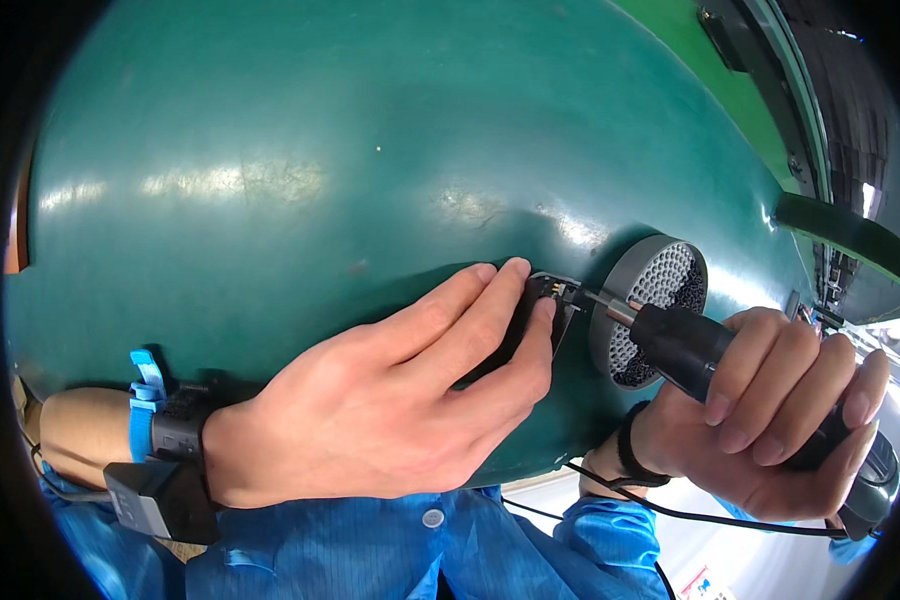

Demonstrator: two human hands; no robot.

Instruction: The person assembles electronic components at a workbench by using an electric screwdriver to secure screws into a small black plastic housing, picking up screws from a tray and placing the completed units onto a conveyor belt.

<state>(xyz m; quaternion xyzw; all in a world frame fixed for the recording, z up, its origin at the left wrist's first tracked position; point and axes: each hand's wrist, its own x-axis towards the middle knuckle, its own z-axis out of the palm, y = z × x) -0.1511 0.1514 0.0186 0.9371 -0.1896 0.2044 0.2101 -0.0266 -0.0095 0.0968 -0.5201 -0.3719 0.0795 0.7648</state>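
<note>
My left hand (400,390) is closed on a small black part (555,290) with tiny gold-coloured contacts, pressing it down on the green table. Most of the part is hidden under the fingers. Wrapped round a black electric screwdriver (682,348) is my right hand (780,400). The tool lies nearly level, pointing left, and its thin metal bit reaches the right end of the part; whether a screw sits at the tip is too small to tell. Just behind the bit stands a round grey dish (625,275) with a perforated inside and many small dark screws.
The green table top (270,100) spreads out ahead and to the left. A black cable (710,522) runs from the screwdriver's rear past my right wrist. My left wrist carries a strapped black device (160,500). Dark green machinery or framing (840,225) borders the right side.
</note>
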